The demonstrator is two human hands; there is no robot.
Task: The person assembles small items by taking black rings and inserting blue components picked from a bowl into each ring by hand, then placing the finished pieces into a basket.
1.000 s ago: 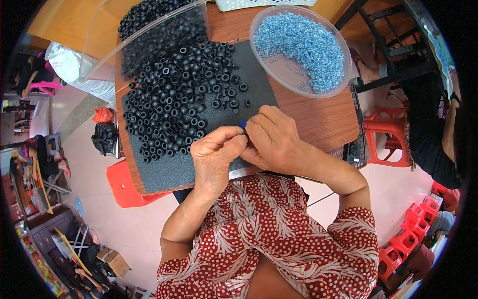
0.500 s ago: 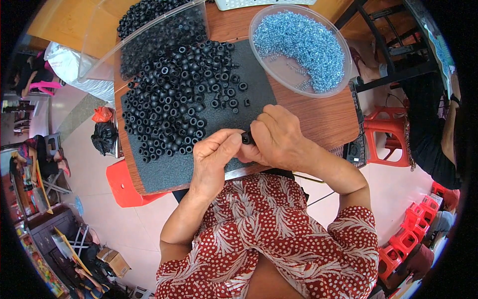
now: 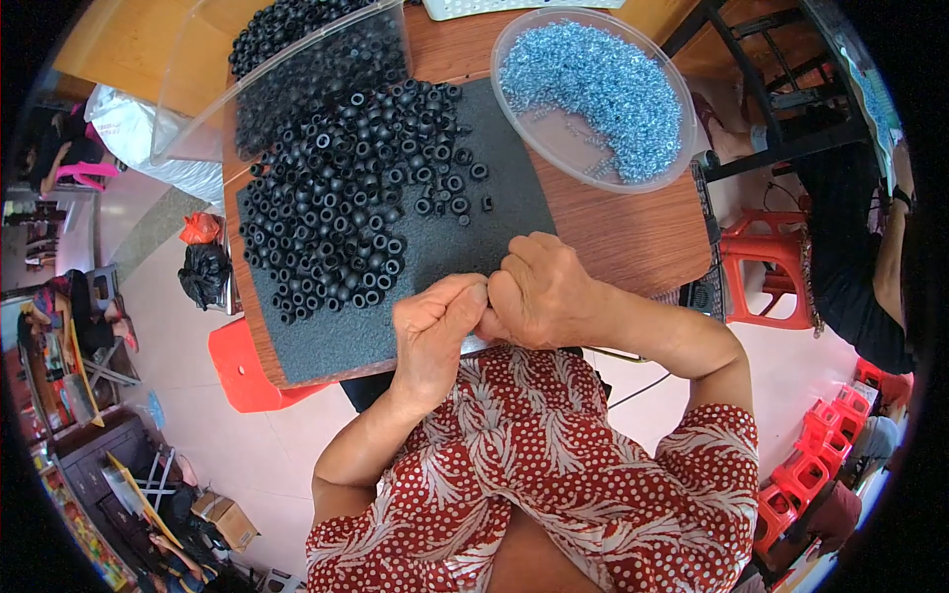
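Note:
My left hand [image 3: 435, 331] and my right hand [image 3: 544, 296] meet thumb to fingers at the table's near edge, just above my lap. Both are closed in a pinch. Between them they grip a small black hollow part, now covered by the fingers; it showed in the earlier frame. A dark grey textured mat [image 3: 514, 178] lies beyond them. On its left half spreads a heap of black, rounded hollow parts [image 3: 331, 203], with a few strays at the heap's right side. Far right, a round clear tray [image 3: 565, 153] holds many small bluish transparent pieces [image 3: 593, 69].
A clear plastic box [image 3: 188, 143] of more black parts leans at the far left. A white basket [image 3: 514, 5] stands at the back. Red stools flank the wooden table [image 3: 633, 237], one at left [image 3: 242, 371], one at right [image 3: 761, 262]. Another person [image 3: 855, 227] is at the right.
Both hands have come slightly toward me and closer together. The black part that showed between my fingers is now hidden. The heap and tray look the same.

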